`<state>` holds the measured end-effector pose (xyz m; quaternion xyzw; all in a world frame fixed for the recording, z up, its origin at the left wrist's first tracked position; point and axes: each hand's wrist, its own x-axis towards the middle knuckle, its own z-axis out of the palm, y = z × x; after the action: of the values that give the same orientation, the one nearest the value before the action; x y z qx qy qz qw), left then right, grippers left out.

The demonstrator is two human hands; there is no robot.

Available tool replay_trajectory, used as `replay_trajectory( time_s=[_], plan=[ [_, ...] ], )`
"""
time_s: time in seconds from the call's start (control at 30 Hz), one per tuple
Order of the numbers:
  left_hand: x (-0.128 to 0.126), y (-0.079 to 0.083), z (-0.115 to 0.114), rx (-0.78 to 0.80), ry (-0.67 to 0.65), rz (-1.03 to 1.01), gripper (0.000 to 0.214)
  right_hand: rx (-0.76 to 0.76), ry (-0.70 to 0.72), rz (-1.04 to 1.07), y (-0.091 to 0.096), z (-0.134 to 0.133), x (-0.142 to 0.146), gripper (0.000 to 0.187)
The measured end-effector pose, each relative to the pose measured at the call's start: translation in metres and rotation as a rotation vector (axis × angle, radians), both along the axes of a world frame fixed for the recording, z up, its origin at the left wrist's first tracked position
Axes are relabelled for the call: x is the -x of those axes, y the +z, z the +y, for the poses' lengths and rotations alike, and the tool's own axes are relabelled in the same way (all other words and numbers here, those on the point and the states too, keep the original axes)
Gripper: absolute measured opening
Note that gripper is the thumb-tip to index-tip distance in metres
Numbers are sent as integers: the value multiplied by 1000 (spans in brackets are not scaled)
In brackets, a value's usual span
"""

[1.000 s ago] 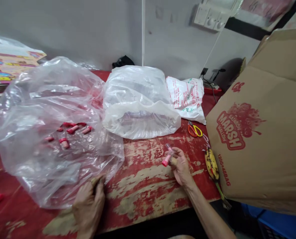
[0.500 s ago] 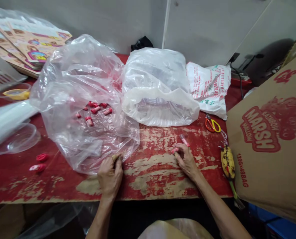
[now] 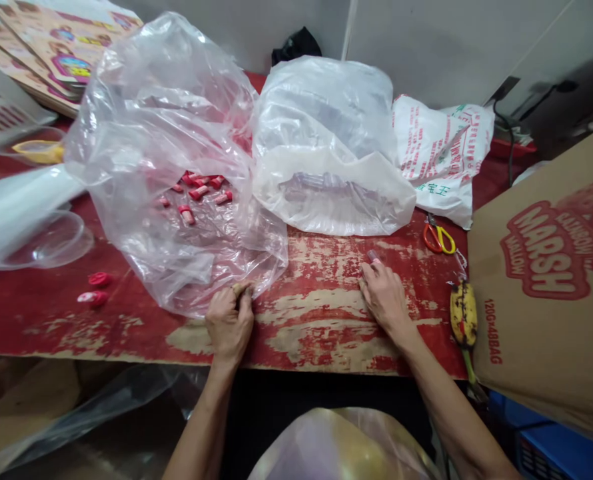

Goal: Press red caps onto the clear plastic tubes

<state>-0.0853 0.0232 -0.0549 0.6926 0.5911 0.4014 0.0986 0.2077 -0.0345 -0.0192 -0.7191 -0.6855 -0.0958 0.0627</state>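
My left hand (image 3: pixel 230 323) sits at the lower rim of a large clear plastic bag (image 3: pixel 176 107), its fingers pinched together on the plastic. Several pink-and-clear small tubes (image 3: pixel 196 193) lie inside that bag. My right hand (image 3: pixel 384 297) rests on the worn red table (image 3: pixel 326 333), closed around a small clear tube (image 3: pixel 373 255). Only the tube's clear tip shows above my fingers, and its pink end is hidden.
A second clear bag (image 3: pixel 331 147) and a white printed bag (image 3: pixel 444 153) stand at the back. Orange-handled scissors (image 3: pixel 439 237) and a spotted banana (image 3: pixel 464 313) lie right of my right hand. A cardboard carton (image 3: pixel 546 267) overhangs the right side.
The view has tilted down, so everything sits higher in the frame. My right hand has closed further over the tube, hiding its pink end. My left hand stays at the bag's rim.
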Motion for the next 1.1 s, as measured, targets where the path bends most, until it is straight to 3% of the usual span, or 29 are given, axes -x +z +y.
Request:
replay_trajectory(
  time_s=[0.1,0.2,0.27,0.67,0.77,0.97,1.1],
  plan=[
    [0,0,0,3,-5,-5,22,-90,163,90,-3,-20,8,35],
    [0,0,0,7,-3,-14,22,-47,352,232,-10,-43,17,41],
    [0,0,0,11,4,-15,22,-11,399,251,-15,-52,23,43],
    [-2,4,0,53,16,5,22,140,487,6,-21,-53,33,42],
    [-2,4,0,57,16,6,23,152,485,79,-19,-52,32,41],
    [0,2,-2,23,10,28,26,62,331,489,-14,-29,24,45],
    [0,2,-3,7,0,37,26,80,268,363,-15,-4,28,49]
  ],
)
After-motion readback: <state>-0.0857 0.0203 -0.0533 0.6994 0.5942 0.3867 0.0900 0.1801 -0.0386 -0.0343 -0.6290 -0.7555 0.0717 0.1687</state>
